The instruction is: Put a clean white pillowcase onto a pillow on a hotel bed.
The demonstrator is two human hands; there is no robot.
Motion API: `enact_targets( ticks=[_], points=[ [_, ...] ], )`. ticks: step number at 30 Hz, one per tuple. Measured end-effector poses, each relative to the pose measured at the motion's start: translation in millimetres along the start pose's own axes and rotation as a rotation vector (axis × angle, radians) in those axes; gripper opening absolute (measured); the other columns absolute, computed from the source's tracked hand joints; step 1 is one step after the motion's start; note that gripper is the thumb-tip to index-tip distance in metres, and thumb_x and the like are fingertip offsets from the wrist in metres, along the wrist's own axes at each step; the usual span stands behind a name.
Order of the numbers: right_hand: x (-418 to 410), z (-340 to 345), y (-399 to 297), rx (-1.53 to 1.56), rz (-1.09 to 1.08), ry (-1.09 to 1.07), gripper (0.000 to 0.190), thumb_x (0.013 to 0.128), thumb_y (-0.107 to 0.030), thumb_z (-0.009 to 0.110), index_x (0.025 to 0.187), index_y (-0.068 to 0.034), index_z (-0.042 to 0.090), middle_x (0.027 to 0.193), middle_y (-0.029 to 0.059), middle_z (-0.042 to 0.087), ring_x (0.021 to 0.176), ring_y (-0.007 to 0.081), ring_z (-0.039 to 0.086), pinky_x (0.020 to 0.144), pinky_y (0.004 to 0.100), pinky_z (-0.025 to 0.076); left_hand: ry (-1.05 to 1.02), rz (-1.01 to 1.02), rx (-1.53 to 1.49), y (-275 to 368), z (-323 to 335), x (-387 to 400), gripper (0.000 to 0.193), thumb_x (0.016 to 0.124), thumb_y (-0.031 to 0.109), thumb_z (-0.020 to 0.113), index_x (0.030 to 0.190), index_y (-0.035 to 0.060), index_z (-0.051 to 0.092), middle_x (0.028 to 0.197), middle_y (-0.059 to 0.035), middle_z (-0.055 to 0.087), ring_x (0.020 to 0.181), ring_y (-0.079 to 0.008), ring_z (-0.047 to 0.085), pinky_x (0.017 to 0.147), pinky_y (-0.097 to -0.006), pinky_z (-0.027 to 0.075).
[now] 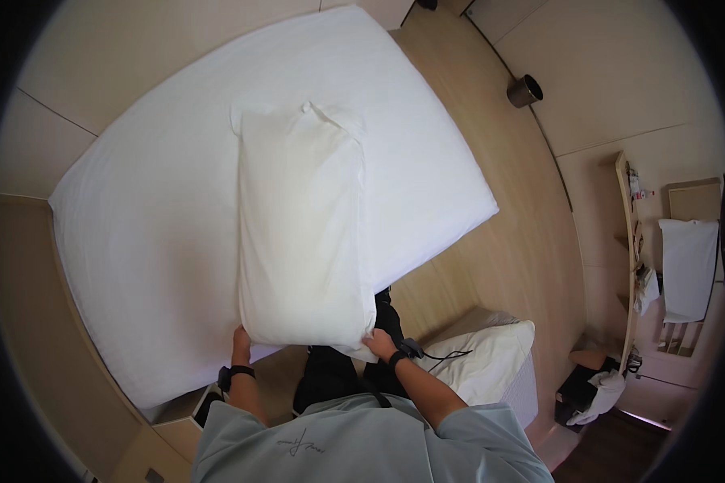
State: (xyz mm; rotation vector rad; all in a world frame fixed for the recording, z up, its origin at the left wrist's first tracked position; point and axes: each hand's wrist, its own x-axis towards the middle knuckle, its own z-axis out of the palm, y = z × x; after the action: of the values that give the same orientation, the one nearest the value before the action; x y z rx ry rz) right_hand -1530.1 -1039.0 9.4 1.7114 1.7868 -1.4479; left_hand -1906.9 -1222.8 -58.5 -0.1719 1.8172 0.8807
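Observation:
A white pillow in a pillowcase (302, 229) stretches lengthwise away from me over the bed. My left hand (241, 343) grips its near left corner, and my right hand (379, 345) pinches the near right corner. The fingers are partly hidden by the cloth. Beneath the pillow lies a mattress in a smooth white fitted sheet (157, 199). At the pillow's far end the pillowcase is creased, with a small tuft of fabric sticking up. A black band circles each of my wrists.
To my right a second white pillow (477, 362) rests on a grey upholstered seat (522, 392). A dark waste bin (524, 91) stands by the wall beyond the wooden floor (507, 253). A wall shelf (627, 241) holds small items. Beside my left arm is a bedside cabinet (181, 431).

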Motion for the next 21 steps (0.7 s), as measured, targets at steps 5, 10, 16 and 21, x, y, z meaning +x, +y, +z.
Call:
enact_targets(
  ticks=[5,10,16,21],
  points=[
    [-26,-36,-40,-0.096,-0.054,0.146,0.037,0.086,-0.034,0.068,0.092,0.003,0.069,0.087,0.0247,0.069,0.084,0.0384,0.068,0.075,0.0443,0.051,0.057,0.374,-0.211,57,-17,-74,0.044,0.103,0.029,0.044,0.127,-0.0057,0.057,0.122,-0.0121,0.063,0.111,-0.0197,0.057,0.099,-0.0314,0.042],
    [-76,-144,-130,0.314,-0.229,0.214,0.038,0.093,-0.032,0.065,0.089,0.005,0.07,0.074,0.0113,0.069,0.066,0.0186,0.064,0.063,0.0361,0.048,0.262,0.638,-0.156,176,-28,-126,0.046,0.104,0.033,0.043,0.121,-0.0081,0.057,0.116,-0.0117,0.061,0.112,-0.0206,0.054,0.099,-0.0311,0.04],
    [-241,-302,-245,1.079,-0.82,0.249,0.03,0.099,-0.025,0.057,0.102,0.003,0.067,0.088,0.0032,0.069,0.073,0.0089,0.06,0.066,0.0259,0.048,0.25,0.98,-0.887,314,6,-342,0.04,0.104,0.031,0.044,0.116,-0.0051,0.057,0.11,-0.0119,0.063,0.105,-0.0193,0.059,0.092,-0.0324,0.047],
    [-241,-384,-266,0.734,-0.974,0.372,0.036,0.103,-0.029,0.048,0.079,-0.003,0.057,0.067,0.0015,0.058,0.06,0.0092,0.051,0.057,0.0264,0.042,0.196,0.963,-0.888,340,2,-412,0.024,0.102,0.023,0.049,0.101,0.0008,0.06,0.091,-0.0068,0.065,0.083,-0.0167,0.065,0.077,-0.0306,0.054]
  ],
)
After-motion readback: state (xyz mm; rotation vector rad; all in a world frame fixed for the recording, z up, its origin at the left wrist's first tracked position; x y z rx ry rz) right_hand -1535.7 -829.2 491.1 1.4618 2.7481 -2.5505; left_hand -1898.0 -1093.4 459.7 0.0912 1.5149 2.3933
